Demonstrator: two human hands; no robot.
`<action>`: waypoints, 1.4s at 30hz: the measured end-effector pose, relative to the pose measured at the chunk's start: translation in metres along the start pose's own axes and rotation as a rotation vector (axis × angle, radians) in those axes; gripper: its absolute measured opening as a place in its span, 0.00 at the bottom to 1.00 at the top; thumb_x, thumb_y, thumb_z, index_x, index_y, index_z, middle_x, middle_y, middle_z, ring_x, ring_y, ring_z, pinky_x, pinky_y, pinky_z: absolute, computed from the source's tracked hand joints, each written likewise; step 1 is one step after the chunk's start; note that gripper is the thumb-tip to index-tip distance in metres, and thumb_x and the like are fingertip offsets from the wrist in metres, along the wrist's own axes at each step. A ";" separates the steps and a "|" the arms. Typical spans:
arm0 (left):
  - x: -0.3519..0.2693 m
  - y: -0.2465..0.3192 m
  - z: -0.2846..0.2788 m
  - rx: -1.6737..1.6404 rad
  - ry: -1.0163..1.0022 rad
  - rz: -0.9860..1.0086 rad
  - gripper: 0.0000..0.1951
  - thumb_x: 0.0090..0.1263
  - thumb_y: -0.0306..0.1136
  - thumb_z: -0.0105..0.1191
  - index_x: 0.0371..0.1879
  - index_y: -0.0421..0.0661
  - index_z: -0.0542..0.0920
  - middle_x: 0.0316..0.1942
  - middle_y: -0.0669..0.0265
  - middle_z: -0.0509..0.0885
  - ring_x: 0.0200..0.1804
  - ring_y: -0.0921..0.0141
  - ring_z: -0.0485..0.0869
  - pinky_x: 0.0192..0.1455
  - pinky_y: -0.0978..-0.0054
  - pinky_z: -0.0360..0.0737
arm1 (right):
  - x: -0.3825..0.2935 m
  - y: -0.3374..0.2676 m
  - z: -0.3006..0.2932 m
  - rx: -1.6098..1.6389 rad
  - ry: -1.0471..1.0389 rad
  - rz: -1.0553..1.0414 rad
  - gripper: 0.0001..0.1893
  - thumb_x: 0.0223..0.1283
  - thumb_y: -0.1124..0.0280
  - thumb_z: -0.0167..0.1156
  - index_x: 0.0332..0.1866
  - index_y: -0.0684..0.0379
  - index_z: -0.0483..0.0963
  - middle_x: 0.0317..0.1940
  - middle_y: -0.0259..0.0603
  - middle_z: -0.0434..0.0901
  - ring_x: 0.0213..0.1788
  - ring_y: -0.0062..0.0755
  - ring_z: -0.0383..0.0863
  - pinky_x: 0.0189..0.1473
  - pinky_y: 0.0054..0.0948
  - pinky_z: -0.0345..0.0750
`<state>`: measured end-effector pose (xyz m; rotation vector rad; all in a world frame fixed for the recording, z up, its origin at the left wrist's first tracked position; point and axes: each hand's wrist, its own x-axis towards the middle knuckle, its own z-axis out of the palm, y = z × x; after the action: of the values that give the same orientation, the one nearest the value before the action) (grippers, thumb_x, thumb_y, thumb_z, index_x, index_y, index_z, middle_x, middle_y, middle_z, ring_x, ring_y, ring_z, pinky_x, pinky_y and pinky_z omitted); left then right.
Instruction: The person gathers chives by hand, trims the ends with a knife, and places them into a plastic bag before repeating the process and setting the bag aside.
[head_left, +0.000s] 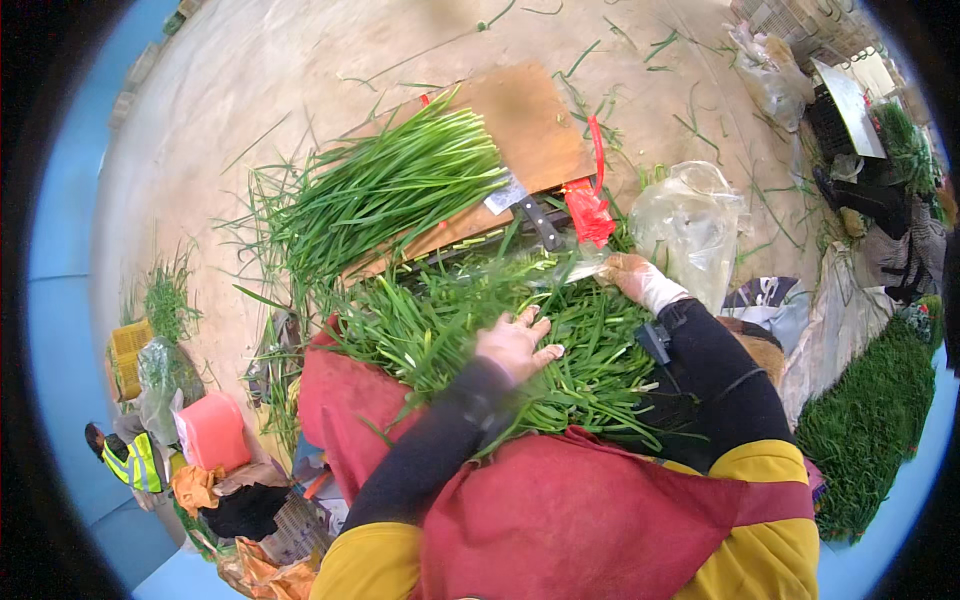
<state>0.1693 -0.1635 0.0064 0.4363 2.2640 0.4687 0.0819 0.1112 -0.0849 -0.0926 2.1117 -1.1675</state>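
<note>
My left hand (517, 346), in a thin pale glove with bare-looking fingers spread, lies over a loose heap of garlic chives (427, 330) at my lap. My right hand (637, 281), also gloved, pinches the edge of a clear plastic bag (577, 271) at the heap's far right side. The bag's film stretches left across the greens, partly blurred. Beyond the heap, a neat bundle of chives (397, 176) rests on a wooden board (525, 112), its cut ends facing right. A cleaver (517, 199) with a black riveted handle lies at the board's near edge.
Red plastic ties (589, 214) hang at the board's right corner. A clear plastic bag (686, 225) sits right of them. Further right is a large mass of greens (870, 427). At left are a pink bin (214, 431), a yellow crate (130, 356) and a person in a hi-vis vest (133, 461).
</note>
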 end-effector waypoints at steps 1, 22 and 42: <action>-0.002 -0.001 0.000 -0.012 0.010 -0.005 0.34 0.67 0.65 0.41 0.67 0.57 0.66 0.73 0.61 0.57 0.69 0.43 0.61 0.63 0.40 0.65 | -0.015 -0.026 -0.004 0.033 0.057 -0.042 0.10 0.68 0.66 0.55 0.42 0.63 0.77 0.31 0.32 0.79 0.34 0.20 0.73 0.41 0.21 0.72; -0.065 0.069 -0.030 0.190 0.160 0.658 0.27 0.64 0.58 0.49 0.60 0.61 0.73 0.72 0.57 0.59 0.74 0.54 0.54 0.66 0.32 0.52 | -0.062 -0.012 -0.055 -1.001 0.278 0.446 0.12 0.52 0.70 0.57 0.41 0.58 0.81 0.41 0.53 0.82 0.46 0.49 0.83 0.46 0.41 0.79; 0.014 0.001 -0.020 0.447 0.108 0.260 0.44 0.43 0.44 0.70 0.66 0.74 0.66 0.71 0.68 0.61 0.73 0.60 0.56 0.69 0.35 0.50 | -0.118 -0.074 -0.021 0.587 0.461 0.133 0.14 0.63 0.64 0.56 0.47 0.61 0.76 0.30 0.35 0.79 0.30 0.26 0.77 0.30 0.26 0.74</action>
<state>0.1454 -0.1599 0.0108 0.9594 2.4264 0.1085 0.1373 0.1278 0.0436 0.6289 2.0057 -1.8004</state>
